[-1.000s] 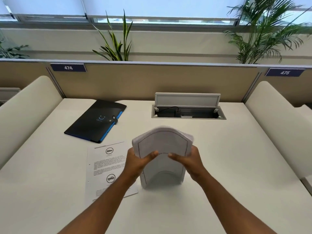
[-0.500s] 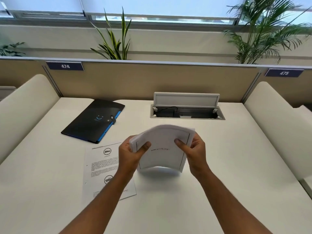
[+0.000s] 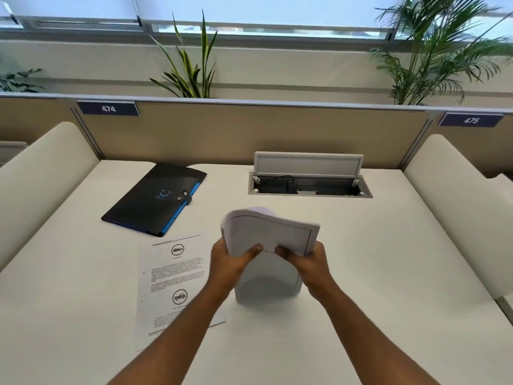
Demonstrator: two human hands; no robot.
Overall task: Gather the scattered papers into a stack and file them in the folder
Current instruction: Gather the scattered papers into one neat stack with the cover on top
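A stack of white papers (image 3: 270, 234) stands on its lower edge on the desk, its top bowed forward toward me. My left hand (image 3: 226, 263) grips its left side and my right hand (image 3: 308, 263) grips its right side, thumbs on the front sheet. One printed sheet (image 3: 173, 276) with text and two round car icons lies flat on the desk to the left, partly under my left forearm. A black folder (image 3: 151, 200) with a blue edge and a snap strap lies closed at the back left.
An open cable hatch (image 3: 309, 186) with its lid raised sits in the white desk (image 3: 388, 273) behind the stack. Cream side panels flank the desk, and a beige partition with plates 474 and 475 closes the back. Plants stand behind it.
The stack was lifted off the desk half a second ago; it is now down on its lower edge again, with both hands lower and the top bent over.
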